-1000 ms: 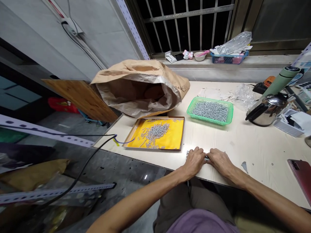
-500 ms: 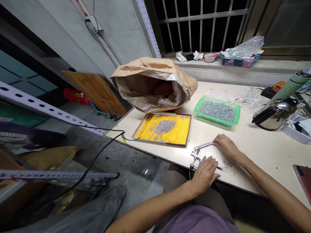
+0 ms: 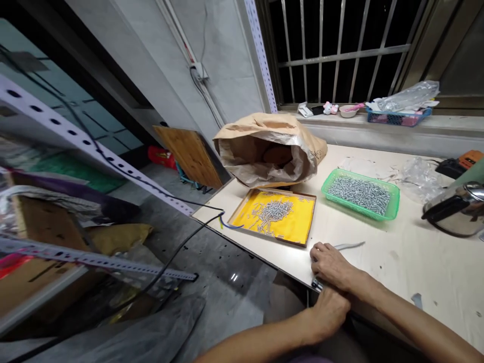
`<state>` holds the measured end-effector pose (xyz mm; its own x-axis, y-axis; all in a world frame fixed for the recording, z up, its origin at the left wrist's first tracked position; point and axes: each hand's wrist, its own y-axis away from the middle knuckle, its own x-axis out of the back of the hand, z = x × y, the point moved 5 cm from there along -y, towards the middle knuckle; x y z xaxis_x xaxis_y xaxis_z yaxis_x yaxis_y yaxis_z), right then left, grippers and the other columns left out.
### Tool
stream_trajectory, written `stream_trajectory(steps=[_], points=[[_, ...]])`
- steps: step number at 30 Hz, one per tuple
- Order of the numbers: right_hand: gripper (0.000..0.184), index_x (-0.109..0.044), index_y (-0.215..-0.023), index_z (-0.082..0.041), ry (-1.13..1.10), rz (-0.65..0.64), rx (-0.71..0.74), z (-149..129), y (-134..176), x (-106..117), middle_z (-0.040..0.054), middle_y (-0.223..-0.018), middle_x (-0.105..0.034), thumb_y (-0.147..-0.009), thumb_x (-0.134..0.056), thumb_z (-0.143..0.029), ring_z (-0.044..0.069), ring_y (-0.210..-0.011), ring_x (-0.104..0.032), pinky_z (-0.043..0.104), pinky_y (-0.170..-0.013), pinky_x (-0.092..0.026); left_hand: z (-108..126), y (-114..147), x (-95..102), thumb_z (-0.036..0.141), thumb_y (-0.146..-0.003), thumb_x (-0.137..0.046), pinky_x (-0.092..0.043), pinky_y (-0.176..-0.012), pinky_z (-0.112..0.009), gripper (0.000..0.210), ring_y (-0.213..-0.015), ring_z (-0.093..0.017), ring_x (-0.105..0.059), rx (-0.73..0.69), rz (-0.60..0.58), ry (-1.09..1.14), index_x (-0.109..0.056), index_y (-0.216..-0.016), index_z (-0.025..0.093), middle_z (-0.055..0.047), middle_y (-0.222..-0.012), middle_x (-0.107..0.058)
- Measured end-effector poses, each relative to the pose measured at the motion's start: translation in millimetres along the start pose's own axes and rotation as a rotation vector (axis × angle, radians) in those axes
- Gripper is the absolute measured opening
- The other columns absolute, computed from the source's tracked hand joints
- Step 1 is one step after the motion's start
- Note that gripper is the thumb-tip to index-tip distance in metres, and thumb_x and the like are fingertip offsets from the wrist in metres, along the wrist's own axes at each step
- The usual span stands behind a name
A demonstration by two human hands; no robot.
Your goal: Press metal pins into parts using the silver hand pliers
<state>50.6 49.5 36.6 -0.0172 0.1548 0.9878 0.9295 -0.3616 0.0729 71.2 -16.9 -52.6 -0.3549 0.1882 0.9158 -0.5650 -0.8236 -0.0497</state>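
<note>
At the table's front edge stands a small metal lever tool (image 3: 316,285), mostly covered by my hands. Its lever (image 3: 350,246) sticks out to the right behind my right hand. My right hand (image 3: 333,264) is closed over the tool's upper front, fingertips curled down; what they pinch is hidden. Just below, my left hand (image 3: 329,308) is closed at the tool's base beside the table edge, its fingers mostly out of sight. Behind and left of the hands, a shallow tray (image 3: 310,222) lined in yellow holds a heap of small metal pins (image 3: 278,210).
A green plastic basket (image 3: 397,204) full of similar metal pins stands behind right. An open brown paper sack (image 3: 272,123) lies behind the tray. To the right are a steel kettle (image 3: 459,209) and clear plastic wrap (image 3: 419,176). A black cable (image 3: 189,234) hangs at the left.
My right hand has moved from the lever's far end leftward and nearer, onto the tool's front. My left hand has gone from lying flat to closed. The view has turned left.
</note>
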Motion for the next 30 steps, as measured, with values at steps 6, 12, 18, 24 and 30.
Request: stream_trajectory(steps=[6,12,18,24,30], points=[[0.010,-0.064,-0.079,-0.021,-0.188,0.127,0.043,-6.5,-7.9,1.0,0.0027,-0.083,-0.065,-0.084,-0.057,-0.016,0.017,-0.085,-0.053,0.030,-0.074,-0.042,-10.3,-8.9,-11.6,0.008,-0.083,-0.041,-0.052,-0.080,-0.033,0.033,-0.090,-0.022,-0.061,0.064,-0.026,-0.017,-0.062,-0.107,0.015,-0.010,-0.102,-0.067],[0.018,-0.060,-0.093,-0.021,-0.396,0.754,-0.081,32.8,10.7,81.2,0.0053,-0.084,-0.065,-0.093,-0.041,-0.023,0.018,-0.082,-0.059,0.031,-0.073,-0.048,0.3,-15.8,17.0,0.018,-0.092,-0.042,-0.047,-0.089,-0.028,0.022,-0.091,-0.017,-0.059,-0.104,0.108,-0.080,-0.060,-0.104,0.023,-0.003,-0.094,-0.067],[0.028,-0.062,-0.104,-0.021,0.019,0.863,-0.588,143.5,51.5,121.1,0.0102,-0.092,-0.064,-0.091,-0.042,-0.034,0.026,-0.088,-0.059,0.042,-0.078,-0.048,-46.8,-12.5,107.2,0.016,-0.095,-0.036,-0.049,-0.080,-0.030,0.026,-0.092,-0.017,-0.058,-0.085,0.399,-0.200,-0.058,-0.110,0.017,-0.010,-0.097,-0.064],[0.035,-0.058,-0.118,-0.023,-0.103,0.561,-0.530,111.8,77.2,55.6,0.0113,-0.100,-0.063,-0.092,-0.040,-0.037,0.025,-0.088,-0.062,0.038,-0.068,-0.052,-179.1,-31.8,180.0,0.012,-0.091,-0.043,-0.045,-0.072,-0.032,0.020,-0.090,-0.021,-0.050,0.484,0.212,-0.410,-0.063,-0.093,0.015,-0.009,-0.091,-0.059],[0.024,-0.063,-0.104,-0.027,-0.360,0.348,-0.466,38.8,93.2,-13.1,0.0054,-0.087,-0.063,-0.092,-0.042,-0.031,0.019,-0.078,-0.064,0.030,-0.065,-0.054,-210.6,-44.9,173.1,0.011,-0.088,-0.049,-0.040,-0.069,-0.030,0.016,-0.094,-0.023,-0.049,0.374,-0.136,-0.451,-0.064,-0.081,0.012,-0.011,-0.089,-0.059]])
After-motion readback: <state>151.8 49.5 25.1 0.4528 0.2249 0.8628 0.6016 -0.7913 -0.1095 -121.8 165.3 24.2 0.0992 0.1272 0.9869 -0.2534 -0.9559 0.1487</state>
